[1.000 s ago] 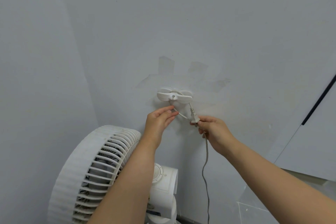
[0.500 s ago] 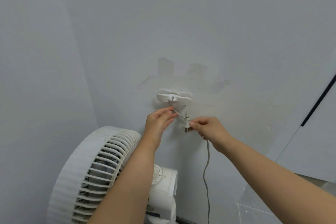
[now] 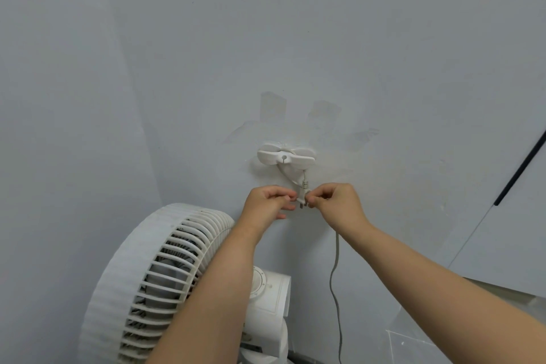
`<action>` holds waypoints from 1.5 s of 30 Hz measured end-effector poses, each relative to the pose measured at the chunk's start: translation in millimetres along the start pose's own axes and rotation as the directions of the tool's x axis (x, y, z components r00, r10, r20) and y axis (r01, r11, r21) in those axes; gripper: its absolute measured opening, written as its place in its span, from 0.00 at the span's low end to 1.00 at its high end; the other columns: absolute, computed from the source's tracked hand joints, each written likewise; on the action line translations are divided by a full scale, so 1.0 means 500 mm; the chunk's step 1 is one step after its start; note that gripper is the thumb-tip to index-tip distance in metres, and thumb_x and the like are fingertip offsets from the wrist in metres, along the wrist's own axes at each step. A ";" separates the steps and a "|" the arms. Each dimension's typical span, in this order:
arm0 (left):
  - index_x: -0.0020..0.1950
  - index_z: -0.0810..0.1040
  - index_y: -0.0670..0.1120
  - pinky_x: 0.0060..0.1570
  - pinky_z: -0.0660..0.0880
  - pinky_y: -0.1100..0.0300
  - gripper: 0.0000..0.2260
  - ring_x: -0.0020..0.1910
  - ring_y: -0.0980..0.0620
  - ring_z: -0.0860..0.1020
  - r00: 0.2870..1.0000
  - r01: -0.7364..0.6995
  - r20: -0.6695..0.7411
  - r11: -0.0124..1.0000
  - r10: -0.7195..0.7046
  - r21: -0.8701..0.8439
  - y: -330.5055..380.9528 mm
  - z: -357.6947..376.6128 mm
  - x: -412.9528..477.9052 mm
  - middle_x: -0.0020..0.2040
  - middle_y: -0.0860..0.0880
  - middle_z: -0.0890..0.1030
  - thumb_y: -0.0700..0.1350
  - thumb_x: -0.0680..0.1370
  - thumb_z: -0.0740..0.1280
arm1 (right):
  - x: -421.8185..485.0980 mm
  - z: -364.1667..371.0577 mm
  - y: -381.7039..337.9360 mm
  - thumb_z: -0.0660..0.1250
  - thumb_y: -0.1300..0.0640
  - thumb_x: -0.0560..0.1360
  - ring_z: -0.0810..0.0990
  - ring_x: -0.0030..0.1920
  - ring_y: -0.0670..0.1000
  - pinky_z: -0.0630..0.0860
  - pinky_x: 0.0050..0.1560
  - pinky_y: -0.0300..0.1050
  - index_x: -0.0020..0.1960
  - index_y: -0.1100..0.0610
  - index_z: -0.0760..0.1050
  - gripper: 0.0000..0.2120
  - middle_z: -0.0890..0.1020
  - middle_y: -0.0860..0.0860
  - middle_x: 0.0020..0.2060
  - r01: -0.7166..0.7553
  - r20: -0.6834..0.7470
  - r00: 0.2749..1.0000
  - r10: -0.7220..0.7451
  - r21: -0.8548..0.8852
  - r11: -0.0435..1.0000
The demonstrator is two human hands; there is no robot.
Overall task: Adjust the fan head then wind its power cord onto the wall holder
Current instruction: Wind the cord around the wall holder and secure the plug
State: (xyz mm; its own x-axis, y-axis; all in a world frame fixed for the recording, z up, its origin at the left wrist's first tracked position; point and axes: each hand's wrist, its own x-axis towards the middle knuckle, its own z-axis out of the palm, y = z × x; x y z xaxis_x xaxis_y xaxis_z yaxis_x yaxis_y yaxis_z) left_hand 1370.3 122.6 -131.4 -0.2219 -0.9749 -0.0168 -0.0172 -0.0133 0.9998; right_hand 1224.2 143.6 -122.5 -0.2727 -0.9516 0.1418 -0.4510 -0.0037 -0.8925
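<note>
A white wall holder [image 3: 285, 157] with two wings is stuck on the grey wall. A short loop of the grey power cord [image 3: 335, 269] hangs from it, ending in a small plug [image 3: 302, 199] just below. My left hand [image 3: 270, 201] pinches the cord beside the plug from the left. My right hand [image 3: 336, 204] pinches the plug from the right, fingers curled. The rest of the cord drops from under my right hand toward the floor. The white fan [image 3: 153, 284] stands at the lower left, its ribbed head tilted up to the left.
The fan's stand and dial body [image 3: 270, 292] sit between my forearms. Two walls meet in a corner at the left. A white panel with a dark strip [image 3: 520, 168] runs along the right. Old tape marks show above the holder.
Both hands have come lower and closer together below the holder. My left hand's fingers have curled onto the cord. The plug now hangs down between the two hands.
</note>
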 end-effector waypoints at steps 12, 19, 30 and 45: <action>0.58 0.77 0.43 0.42 0.73 0.63 0.15 0.41 0.56 0.76 0.998 0.043 0.047 0.997 -0.046 0.060 -0.007 0.002 0.006 0.40 0.51 0.77 0.31 0.74 0.64 | 0.004 -0.011 0.008 0.54 0.73 0.75 0.71 0.31 0.42 0.67 0.29 0.28 0.54 0.62 0.80 0.18 0.80 0.52 0.40 0.012 0.114 0.993 0.006 -0.150 0.989; 0.52 0.78 0.45 0.37 0.71 0.67 0.12 0.35 0.57 0.73 0.999 -0.002 0.049 0.998 -0.001 0.064 -0.007 0.005 0.002 0.35 0.50 0.74 0.35 0.71 0.72 | 0.007 -0.010 0.009 0.63 0.68 0.75 0.72 0.31 0.40 0.67 0.31 0.24 0.55 0.63 0.80 0.11 0.80 0.53 0.41 0.035 0.113 0.993 -0.018 -0.151 0.988; 0.51 0.81 0.39 0.30 0.68 0.76 0.11 0.30 0.63 0.73 0.999 -0.049 -0.006 0.982 0.051 0.180 -0.018 0.005 0.015 0.34 0.51 0.77 0.37 0.69 0.74 | 0.007 -0.009 0.005 0.61 0.69 0.76 0.73 0.25 0.37 0.67 0.30 0.25 0.52 0.63 0.81 0.11 0.81 0.52 0.37 0.004 0.114 0.993 0.013 -0.156 0.988; 0.42 0.79 0.48 0.46 0.80 0.46 0.08 0.43 0.42 0.81 0.894 -0.029 -0.436 0.983 0.106 0.180 -0.032 -0.018 0.033 0.39 0.45 0.80 0.35 0.73 0.65 | -0.011 -0.041 -0.043 0.63 0.63 0.75 0.80 0.42 0.58 0.76 0.42 0.47 0.51 0.59 0.78 0.07 0.83 0.55 0.42 0.151 -0.085 0.975 -0.207 -0.430 0.890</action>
State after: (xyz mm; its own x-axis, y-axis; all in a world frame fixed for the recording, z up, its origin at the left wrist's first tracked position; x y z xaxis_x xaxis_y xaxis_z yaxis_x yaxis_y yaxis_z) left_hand 1375.7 104.5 -147.5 0.2252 -0.9695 0.0971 -0.1857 0.0552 0.9811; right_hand 1218.0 155.2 -95.1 -0.2446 -0.9006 0.3593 -0.8083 -0.0153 -0.5886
